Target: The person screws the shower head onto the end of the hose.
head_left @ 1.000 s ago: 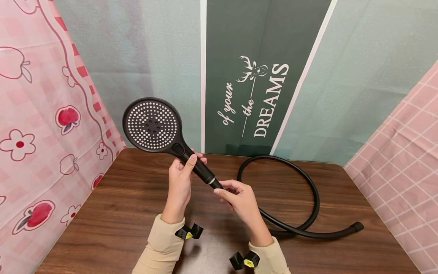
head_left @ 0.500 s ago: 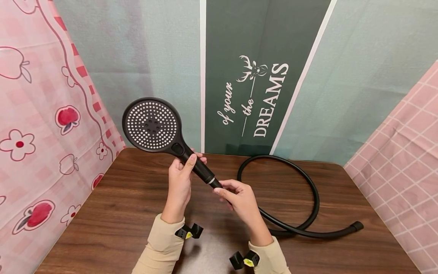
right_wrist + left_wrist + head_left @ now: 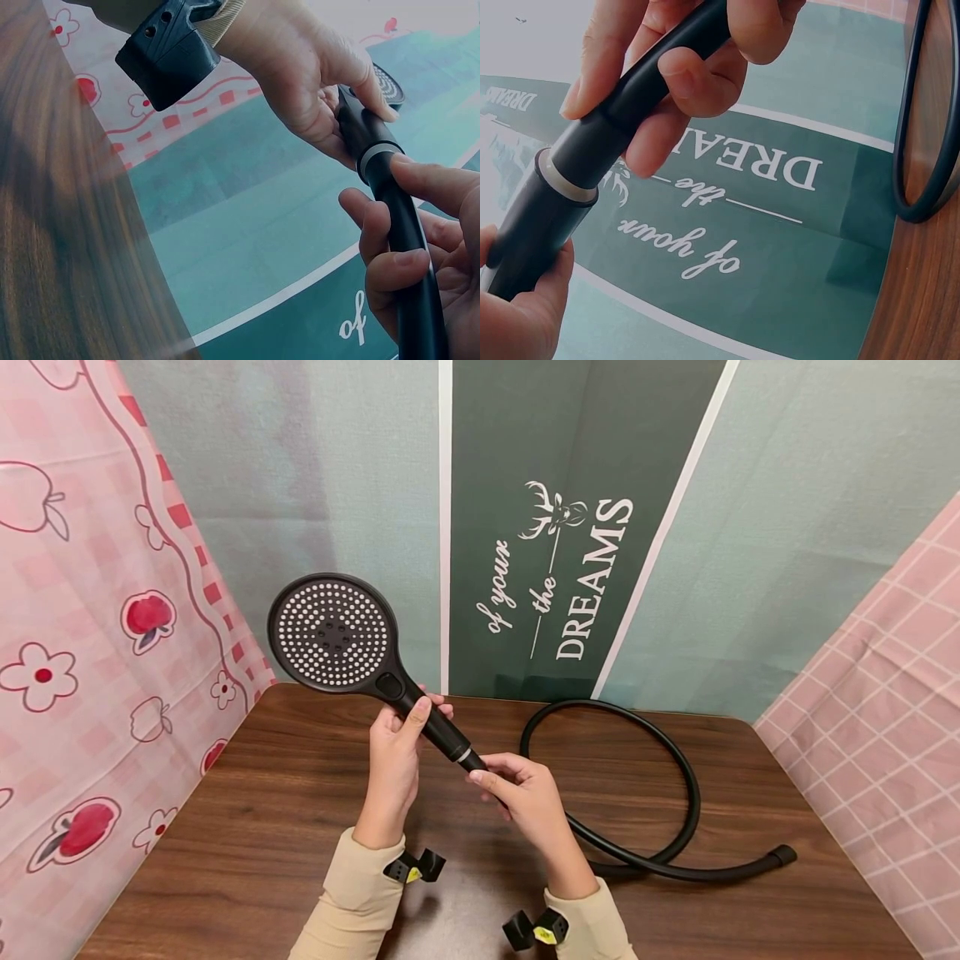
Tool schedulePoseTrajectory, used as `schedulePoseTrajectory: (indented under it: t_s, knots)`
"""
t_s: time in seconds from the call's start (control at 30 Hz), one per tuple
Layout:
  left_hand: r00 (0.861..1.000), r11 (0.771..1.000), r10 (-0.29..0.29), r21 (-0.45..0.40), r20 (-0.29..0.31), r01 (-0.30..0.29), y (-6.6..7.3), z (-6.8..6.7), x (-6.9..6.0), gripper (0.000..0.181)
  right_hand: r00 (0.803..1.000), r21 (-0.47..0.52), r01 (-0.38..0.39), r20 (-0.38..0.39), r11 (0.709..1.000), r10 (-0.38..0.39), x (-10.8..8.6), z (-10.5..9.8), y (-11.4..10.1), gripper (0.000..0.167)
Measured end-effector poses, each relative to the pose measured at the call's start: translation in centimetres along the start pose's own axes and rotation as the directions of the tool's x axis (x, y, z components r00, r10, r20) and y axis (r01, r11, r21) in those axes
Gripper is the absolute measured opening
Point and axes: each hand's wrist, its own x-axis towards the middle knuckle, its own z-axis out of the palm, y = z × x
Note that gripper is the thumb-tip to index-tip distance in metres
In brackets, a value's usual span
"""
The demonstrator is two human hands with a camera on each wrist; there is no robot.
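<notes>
A black shower head (image 3: 333,631) with white nozzles tilts up to the left above the table. My left hand (image 3: 396,756) grips its handle (image 3: 442,732), thumb lying along the front. Lower down, my right hand (image 3: 528,793) pinches the end fitting of the black shower hose (image 3: 693,785) where it meets the handle. In the left wrist view a pale ring (image 3: 566,180) shows between the handle and the hose fitting (image 3: 604,139). The right wrist view shows fingers (image 3: 405,266) of the right hand curled round the hose end. How deep the fitting sits is hidden.
The rest of the hose loops on the brown wooden table (image 3: 255,827), its free end (image 3: 783,856) pointing right. Patterned cloths enclose the table: a pink fruit print (image 3: 75,693) at left, a green lettered panel (image 3: 510,460) behind, and pink squares (image 3: 892,693) at right.
</notes>
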Motion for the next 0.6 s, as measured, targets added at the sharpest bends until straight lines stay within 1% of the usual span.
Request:
schedulePoseTrajectory:
  t_s: [0.6]
  knots:
    - [1.000, 1.000, 0.007, -0.005, 0.003, -0.007, -0.06, -0.03, 0.06, 0.027, 0.999, -0.028, 0.035, 0.026, 0.999, -0.034, -0.01, -0.11, -0.03, 0.020]
